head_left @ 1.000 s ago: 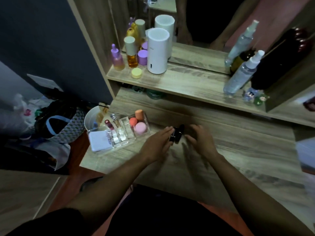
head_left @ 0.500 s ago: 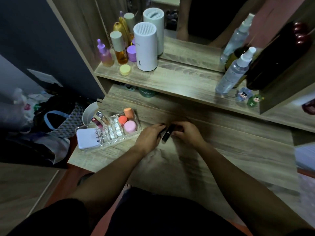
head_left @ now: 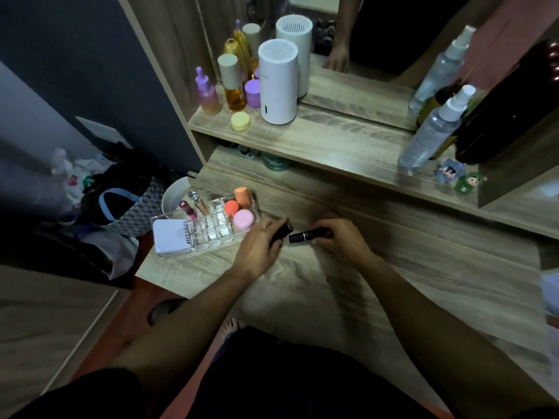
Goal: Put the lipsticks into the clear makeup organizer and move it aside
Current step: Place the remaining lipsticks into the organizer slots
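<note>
Left hand (head_left: 260,246): fingers curled around a black lipstick (head_left: 282,231). Right hand (head_left: 340,238): closed on a second black lipstick (head_left: 304,236) (lying level), near the clear organizer (head_left: 211,229).

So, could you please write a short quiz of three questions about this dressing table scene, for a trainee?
1. True or false: each hand holds a black lipstick tube.
2. Where do the round pink and orange sponges lie? A) on the upper shelf B) in the clear plastic makeup organizer C) in the white bucket
3. Which side of the table holds the organizer?

Key
1. True: the left hand grips one black lipstick tube, the right hand another.
2. B: they lie in the right end of the clear plastic makeup organizer.
3. The person's left.
</note>
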